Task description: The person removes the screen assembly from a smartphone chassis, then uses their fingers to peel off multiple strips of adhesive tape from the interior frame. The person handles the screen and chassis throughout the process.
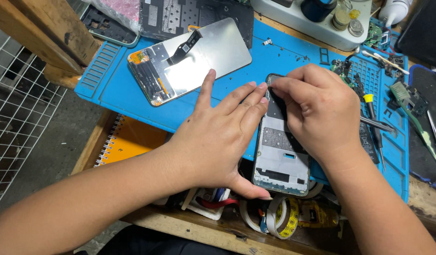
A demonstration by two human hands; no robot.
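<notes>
The left hand lies flat with fingers spread, pressing the phone frame so it stays steady. The right hand pinches its fingertips together at the frame's 12 o'clock end. A screen panel lies at 10 o'clock on the blue mat.

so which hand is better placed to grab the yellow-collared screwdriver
Right, probably. The right hand sits over the phone frame's top end, right beside the screwdriver; the left hand lies on the frame's far side, steadying it.

Bare forearms, bare hands (no sleeves, rings, gloves).
</notes>
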